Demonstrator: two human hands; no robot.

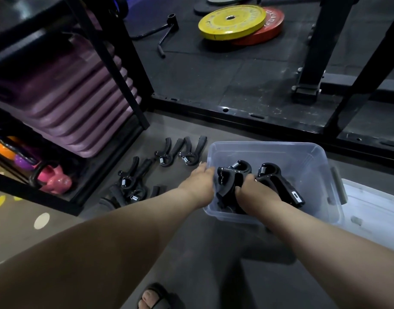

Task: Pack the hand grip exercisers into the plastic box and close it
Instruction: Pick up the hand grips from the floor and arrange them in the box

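Observation:
A clear plastic box [307, 152] stands open on the grey floor in front of me. Inside it lie black hand grip exercisers: one [230, 175] at the left and one [280, 184] to the right. My left hand [200, 181] rests on the box's left wall, fingers curled over the rim. My right hand [254, 190] is inside the box, closed around the left exerciser. Several more exercisers [176, 152] lie loose on the floor left of the box, with another cluster [129, 181] nearer the rack. The white lid [374, 210] lies flat to the right of the box.
A black storage rack [115, 70] with purple step platforms and a pink kettlebell [55, 179] stands at left. A black squat-rack frame [258, 117] runs behind the box. Yellow and red weight plates [231, 21] lie farther back. My sandalled foot [153, 297] shows at the bottom.

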